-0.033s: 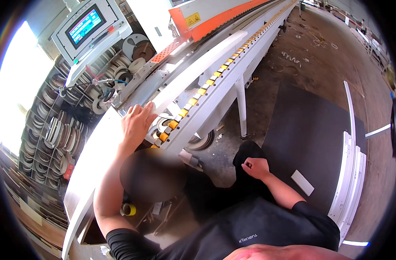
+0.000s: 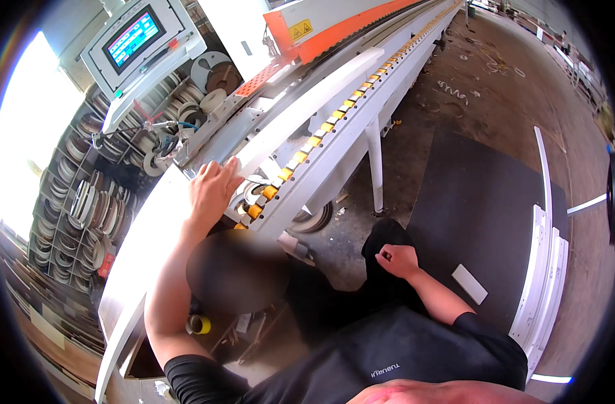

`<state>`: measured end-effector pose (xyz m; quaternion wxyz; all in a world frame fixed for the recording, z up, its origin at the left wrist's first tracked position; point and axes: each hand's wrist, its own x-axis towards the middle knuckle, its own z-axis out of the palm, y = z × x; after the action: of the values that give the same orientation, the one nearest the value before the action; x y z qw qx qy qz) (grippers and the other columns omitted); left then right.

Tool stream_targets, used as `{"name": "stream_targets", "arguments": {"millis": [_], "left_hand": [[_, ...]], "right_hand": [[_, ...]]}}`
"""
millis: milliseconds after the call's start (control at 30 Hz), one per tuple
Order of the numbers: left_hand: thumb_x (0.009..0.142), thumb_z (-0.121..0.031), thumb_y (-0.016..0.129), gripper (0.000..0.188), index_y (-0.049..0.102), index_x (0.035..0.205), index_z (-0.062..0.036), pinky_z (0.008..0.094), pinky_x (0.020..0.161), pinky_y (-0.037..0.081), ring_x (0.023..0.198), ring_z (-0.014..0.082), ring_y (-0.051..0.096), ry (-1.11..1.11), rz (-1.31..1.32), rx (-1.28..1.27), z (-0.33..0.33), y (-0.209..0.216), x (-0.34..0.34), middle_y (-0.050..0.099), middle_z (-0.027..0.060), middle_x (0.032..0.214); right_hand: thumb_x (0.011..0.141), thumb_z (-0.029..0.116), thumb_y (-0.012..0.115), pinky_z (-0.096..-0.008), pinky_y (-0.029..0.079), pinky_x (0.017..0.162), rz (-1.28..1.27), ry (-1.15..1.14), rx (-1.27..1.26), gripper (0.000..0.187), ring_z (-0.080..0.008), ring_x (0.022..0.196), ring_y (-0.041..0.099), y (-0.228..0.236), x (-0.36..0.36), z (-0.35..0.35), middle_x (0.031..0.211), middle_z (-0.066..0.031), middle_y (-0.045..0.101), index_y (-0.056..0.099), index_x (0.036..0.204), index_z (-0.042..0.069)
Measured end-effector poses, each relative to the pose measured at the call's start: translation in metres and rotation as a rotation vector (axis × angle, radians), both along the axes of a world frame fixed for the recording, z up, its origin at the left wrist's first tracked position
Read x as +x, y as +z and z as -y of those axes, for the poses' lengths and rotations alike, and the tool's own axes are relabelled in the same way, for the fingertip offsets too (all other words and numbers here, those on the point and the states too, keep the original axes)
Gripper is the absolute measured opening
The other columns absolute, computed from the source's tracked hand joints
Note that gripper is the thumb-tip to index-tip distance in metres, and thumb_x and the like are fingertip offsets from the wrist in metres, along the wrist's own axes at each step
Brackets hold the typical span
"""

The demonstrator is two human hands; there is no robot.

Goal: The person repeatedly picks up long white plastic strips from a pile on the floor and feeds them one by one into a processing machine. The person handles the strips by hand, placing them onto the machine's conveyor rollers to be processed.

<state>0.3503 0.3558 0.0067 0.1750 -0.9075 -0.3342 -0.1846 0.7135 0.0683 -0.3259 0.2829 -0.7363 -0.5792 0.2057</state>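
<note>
- The left hand [image 2: 213, 188] lies flat on a long white board [image 2: 307, 111] at the infeed end of a big machine [image 2: 348, 27], fingers spread and released, pressing rather than gripping.
- The board runs along a row of yellow rollers [image 2: 321, 128].
- The right hand [image 2: 398, 259] hangs apart, fingers clenched into a loose fist, holding nothing visible.
- White strips [image 2: 539, 269] lie on the floor beside a dark mat [image 2: 482, 202].

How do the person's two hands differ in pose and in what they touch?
The left hand lies open, fingers spread flat on the white panel at the machine's infeed; the right hand is closed in a loose fist, low beside the dark trouser leg, touching no panel. Both are bare.
</note>
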Motion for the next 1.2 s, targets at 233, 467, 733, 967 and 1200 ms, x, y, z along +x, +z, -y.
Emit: {"name": "stream_targets", "arguments": {"millis": [233,467,733,967,1200], "left_hand": [[0.099,-0.029,0.079,0.047,0.072,0.143,-0.0143,0.0449,0.082,0.055,0.094,0.0297,0.066,-0.034,-0.041,-0.038,-0.002,0.007,-0.053,0.063,0.0083,0.098],[0.102,-0.019,0.076,0.044,0.072,0.146,-0.0167,0.0432,0.097,0.055,0.108,0.0323,0.07,0.186,0.029,-0.289,0.017,0.029,-0.139,0.071,0.0112,0.113],[0.103,-0.011,0.073,0.044,0.072,0.146,-0.0176,0.043,0.1,0.055,0.111,0.0333,0.07,0.353,0.005,-0.268,0.007,0.019,-0.217,0.074,0.0133,0.118],[0.102,-0.021,0.074,0.024,0.077,0.122,-0.0066,0.0468,0.098,0.056,0.115,0.0338,0.069,0.396,0.067,-0.154,-0.032,0.0,-0.239,0.073,0.0136,0.122],[0.104,-0.041,0.069,0.037,0.071,0.106,-0.0037,0.0491,0.099,0.055,0.122,0.0353,0.065,0.526,-0.133,-0.112,-0.082,0.008,-0.123,0.068,0.0127,0.12]], "right_hand": [[0.097,0.043,0.075,-0.0436,0.057,0.069,0.007,-0.005,0.013,0.027,-0.0282,0.078,0.076,0.002,0.0,0.001,0.081,-0.0043,0.076,0.075,0.09,0.016],[0.097,0.043,0.075,-0.0425,0.057,0.068,0.004,0.005,-0.003,0.027,-0.0278,0.077,0.075,-0.001,0.0,-0.002,0.08,-0.0036,0.076,0.075,0.091,0.017],[0.095,0.041,0.077,-0.0399,0.056,0.065,0.02,0.003,0.049,0.026,-0.0253,0.071,0.074,0.001,-0.002,-0.002,0.076,-0.003,0.074,0.076,0.092,0.016],[0.095,0.042,0.078,-0.0393,0.056,0.065,0.011,0.011,0.036,0.026,-0.0247,0.071,0.074,-0.002,-0.001,-0.006,0.075,-0.0022,0.074,0.076,0.091,0.016],[0.095,0.04,0.078,-0.0386,0.055,0.063,-0.015,0.005,0.051,0.025,-0.0239,0.069,0.073,-0.002,-0.001,-0.006,0.075,-0.0021,0.073,0.076,0.09,0.016]]}}
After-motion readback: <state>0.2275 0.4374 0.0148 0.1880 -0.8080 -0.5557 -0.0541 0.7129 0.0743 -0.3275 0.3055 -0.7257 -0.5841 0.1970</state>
